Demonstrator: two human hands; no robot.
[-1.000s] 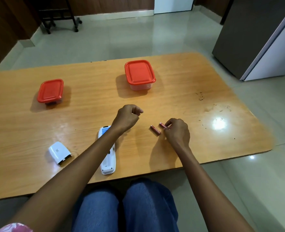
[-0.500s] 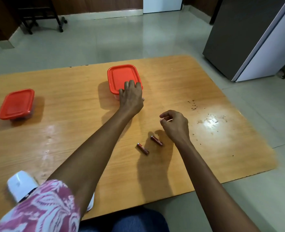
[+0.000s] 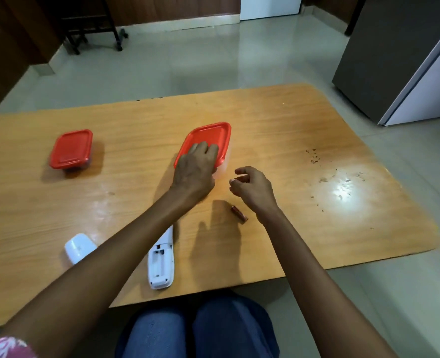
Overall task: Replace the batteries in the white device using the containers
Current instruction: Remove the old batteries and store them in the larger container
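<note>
The long white plastic remote [image 3: 161,257] lies face down near the front edge of the shiny wooden table [image 3: 291,130]. Its battery slot is open and looks empty. The little white plastic battery cover [image 3: 79,248] lies apart from it, to the left. So the old batteries seem to be out already.

One small red battery [image 3: 239,214] lies on the table, just under the right wrist. I see only this one. The right hand [image 3: 253,188] hovers near the box with its fingers curled in, and something small and reddish shows between the fingertips. It may be another battery, but I cannot tell for sure.

The left hand [image 3: 197,169] rests flat on the near corner of the bigger clear plastic box with a smooth red lid [image 3: 206,143]. The fingers press on top of the lid and the thumb is hidden, so I cannot tell if it grips the edge. The lid is still on.

A smaller box with a red lid [image 3: 71,148] sits well apart on the left, shut too.

I think a lot is left: open a box, put the old batteries away, get new ones, push them into the slot, and snap the cover back on.
</note>
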